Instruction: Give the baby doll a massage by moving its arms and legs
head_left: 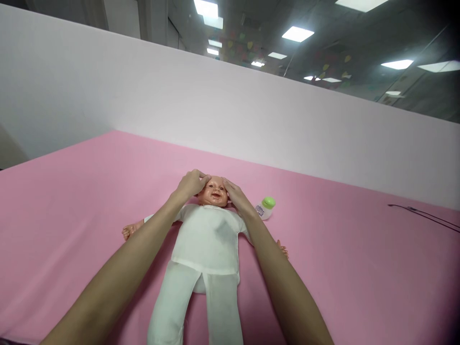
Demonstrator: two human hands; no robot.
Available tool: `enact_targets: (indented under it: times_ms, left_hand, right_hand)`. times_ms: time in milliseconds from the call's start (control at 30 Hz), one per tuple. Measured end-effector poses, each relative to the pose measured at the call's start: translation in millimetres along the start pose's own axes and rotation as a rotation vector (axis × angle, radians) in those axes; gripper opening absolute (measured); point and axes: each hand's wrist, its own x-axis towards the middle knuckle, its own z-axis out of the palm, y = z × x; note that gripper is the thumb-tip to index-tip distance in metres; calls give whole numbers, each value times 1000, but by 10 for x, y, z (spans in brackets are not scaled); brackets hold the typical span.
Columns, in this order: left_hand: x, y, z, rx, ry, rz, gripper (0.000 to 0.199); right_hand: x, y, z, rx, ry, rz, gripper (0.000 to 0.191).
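A baby doll (206,239) in a white top and white trousers lies on its back, head away from me and arms spread. My left hand (192,184) cups one side of the doll's head (215,190), its thumb against the forehead and its fingers curved around the crown. On the opposite side, my right hand (235,194) lies along the temple, fingertips by the forehead. Both hands hold the head between them; some of their fingers are hidden. Close to my right wrist is a small clear bottle with a green cap (266,208), tilted.
A pink sheet (341,268) covers the surface under the doll. Behind it runs a low white partition (215,110). Thin dark cords (426,214) lie near the right edge. Beyond the partition are glass and ceiling lights.
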Motion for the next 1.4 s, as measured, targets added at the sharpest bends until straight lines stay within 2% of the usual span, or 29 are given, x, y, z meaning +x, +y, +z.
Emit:
enact_targets:
  times_ms: [67, 133, 233, 300, 433, 500, 600, 667, 800, 867, 933, 1100, 1200, 1267, 1333, 1400]
  left_hand:
    - [3, 3, -6, 58, -16, 17, 50]
    - [-12, 15, -23, 66, -39, 21, 50]
    - [-48, 30, -52, 28, -57, 9, 44]
    - [-58, 33, -58, 23, -55, -4, 47]
    - [-32, 30, -49, 82, -83, 2, 43]
    - [-17, 34, -72, 89, -106, -9, 49]
    - [-16, 54, -166, 98, -254, 0, 56]
    - [-32, 84, -240, 161, -311, 46, 59]
    - [-82, 183, -292, 276, -378, 171, 85]
    - [-102, 226, -274, 307, -425, 204, 74]
    - [-104, 233, -262, 328, -427, 220, 61]
    - [-37, 107, -332, 237, -487, 255, 39]
    - [-15, 75, -373, 155, -549, 227, 43]
    - [-35, 111, -366, 209, -525, 202, 57]
    - [-70, 167, -339, 335, -468, 194, 72]
    - [-97, 204, -310, 430, -423, 204, 71]
  right_hand:
    - [7, 6, 2, 2, 30, 53, 53]
    - [-9, -21, 7, 5, -1, 63, 55]
    - [-47, -74, 12, -7, -71, -64, 51]
    - [-56, -76, 13, -16, -91, -106, 49]
    - [-4, 6, 12, -23, -21, 6, 55]
    - [23, 29, -4, -62, 39, -11, 58]
    - [5, -44, -74, -177, 53, -80, 56]
    - [-54, -159, -142, -258, -2, -83, 58]
    - [-205, -395, -224, -364, -241, -110, 81]
    - [-249, -449, -223, -407, -290, -148, 80]
    - [-260, -455, -227, -438, -273, -166, 77]
    - [-228, -418, -365, -399, -298, -159, 75]
    - [-243, -459, -413, -407, -334, -142, 75]
    - [-272, -498, -371, -422, -367, -154, 81]
    - [-299, -519, -295, -471, -345, -178, 83]
    - [-309, -514, -238, -543, -281, -190, 80]
